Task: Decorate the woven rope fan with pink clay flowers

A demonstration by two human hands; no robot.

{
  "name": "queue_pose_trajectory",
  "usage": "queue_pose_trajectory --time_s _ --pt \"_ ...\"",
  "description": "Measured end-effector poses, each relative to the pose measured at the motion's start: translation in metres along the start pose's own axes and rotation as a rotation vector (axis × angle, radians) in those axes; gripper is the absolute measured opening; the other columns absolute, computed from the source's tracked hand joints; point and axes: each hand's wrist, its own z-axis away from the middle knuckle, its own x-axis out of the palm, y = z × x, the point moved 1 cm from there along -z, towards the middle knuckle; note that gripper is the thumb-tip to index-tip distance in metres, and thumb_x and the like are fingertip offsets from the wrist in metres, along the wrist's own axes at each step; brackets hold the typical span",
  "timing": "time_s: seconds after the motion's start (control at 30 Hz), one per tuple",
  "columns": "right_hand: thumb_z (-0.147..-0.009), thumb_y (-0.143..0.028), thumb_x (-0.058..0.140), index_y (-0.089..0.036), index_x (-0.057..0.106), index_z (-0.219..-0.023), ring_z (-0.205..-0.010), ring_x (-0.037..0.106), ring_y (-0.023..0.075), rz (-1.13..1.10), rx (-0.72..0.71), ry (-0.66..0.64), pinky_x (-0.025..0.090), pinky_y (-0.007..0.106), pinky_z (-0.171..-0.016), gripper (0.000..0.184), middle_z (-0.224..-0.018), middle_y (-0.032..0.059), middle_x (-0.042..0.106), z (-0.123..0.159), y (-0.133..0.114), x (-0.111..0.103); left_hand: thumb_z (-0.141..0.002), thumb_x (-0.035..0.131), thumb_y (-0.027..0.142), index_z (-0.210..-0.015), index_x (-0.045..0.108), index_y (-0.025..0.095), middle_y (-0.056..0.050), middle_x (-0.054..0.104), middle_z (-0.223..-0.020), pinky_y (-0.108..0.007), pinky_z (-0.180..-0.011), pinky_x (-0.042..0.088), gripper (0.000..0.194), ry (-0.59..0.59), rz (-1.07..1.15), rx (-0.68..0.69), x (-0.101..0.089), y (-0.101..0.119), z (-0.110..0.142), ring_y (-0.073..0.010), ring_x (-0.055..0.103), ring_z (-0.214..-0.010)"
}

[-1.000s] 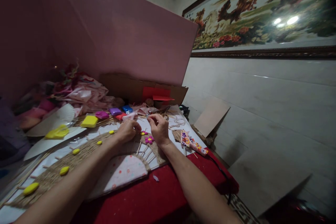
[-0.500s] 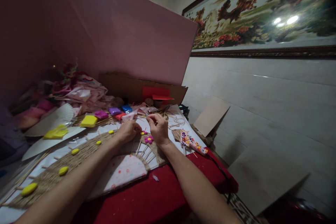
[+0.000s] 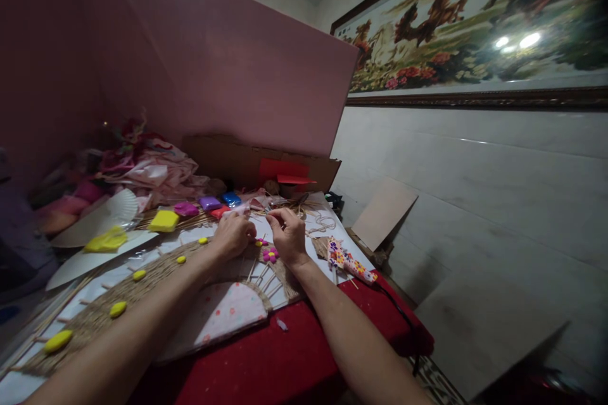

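A half-round woven fan piece (image 3: pixel 142 285) with wooden spokes and yellow clay blobs (image 3: pixel 118 309) lies on the red table (image 3: pixel 266 367). My left hand (image 3: pixel 232 234) hovers curled over its far end, fingers closed. My right hand (image 3: pixel 287 234) is beside it, fingertips pinched on something too small to name. Both hands nearly touch. A pink clay flower (image 3: pixel 270 254) with a yellow centre sits on the weave just below them, and a smaller one (image 3: pixel 259 242) lies between the hands.
A patterned glue gun (image 3: pixel 349 261) with a black cord lies right of my right hand. Coloured clay packs (image 3: pixel 164 220) and paper plates (image 3: pixel 102 218) lie at the left. A cardboard box (image 3: pixel 266 168) stands behind. The tiled wall rises to the right.
Both hands have stayed over the far end of the woven piece, with only small finger movements. The view has shifted slightly.
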Motion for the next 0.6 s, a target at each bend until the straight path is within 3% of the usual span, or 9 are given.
queue_pose_trajectory --time_s 0.37,0.6 --pt "-0.084 -0.025 0.054 -0.02 0.063 -0.077 -0.072 0.055 0.0161 0.033 -0.012 -0.017 0.042 0.026 -0.067 0.012 -0.074 0.003 0.062 0.0 -0.001 -0.001 -0.075 0.049 0.023 -0.073 0.074 0.02 -0.012 0.066 -0.08 -0.037 -0.076 0.034 0.026 -0.066 -0.03 0.004 0.005 0.001 -0.001 -0.0284 0.051 -0.089" --pt "-0.083 -0.025 0.054 -0.02 0.063 -0.076 -0.071 0.054 0.0161 0.028 -0.024 -0.015 0.041 0.026 -0.066 0.013 -0.072 0.0025 0.061 0.0 -0.001 -0.001 -0.074 0.044 0.014 -0.093 0.074 0.025 -0.011 0.066 -0.093 -0.039 -0.082 0.032 0.037 -0.043 -0.105 0.057 -0.004 0.005 0.008 -0.0289 0.047 -0.099"
